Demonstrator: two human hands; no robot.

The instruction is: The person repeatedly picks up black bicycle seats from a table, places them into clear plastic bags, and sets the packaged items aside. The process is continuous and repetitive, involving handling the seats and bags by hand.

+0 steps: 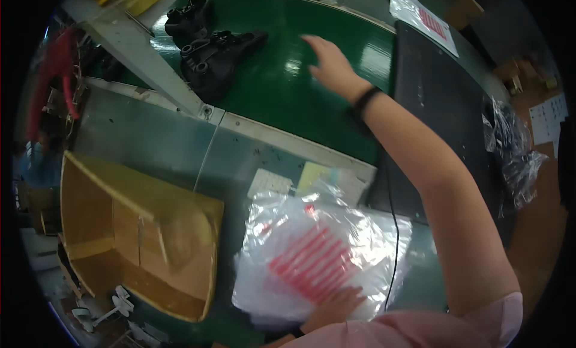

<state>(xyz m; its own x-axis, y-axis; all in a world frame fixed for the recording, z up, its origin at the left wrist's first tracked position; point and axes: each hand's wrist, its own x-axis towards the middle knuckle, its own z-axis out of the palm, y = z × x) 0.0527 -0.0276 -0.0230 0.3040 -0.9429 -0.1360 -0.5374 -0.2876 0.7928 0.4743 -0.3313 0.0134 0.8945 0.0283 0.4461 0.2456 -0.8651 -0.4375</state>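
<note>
My right hand (333,66) is stretched over the green belt (282,108) with its fingers apart and nothing in them. To its left on the belt lie two black moulded parts with round sockets, a nearer one (210,69) and a farther one (187,18). Close to my body, my left hand (337,305) rests with its fingers out on the near edge of a stack of clear plastic bags (258,276) printed in red. Part of that hand is hidden by my pink sleeve (420,330).
An open cardboard box (114,222) stands at left on the table. Cards (270,184) lie behind the bags. A black cable (393,234) crosses them. At right are a dark panel (444,120) and crumpled clear plastic (516,156). A metal post (150,60) slants beside the belt.
</note>
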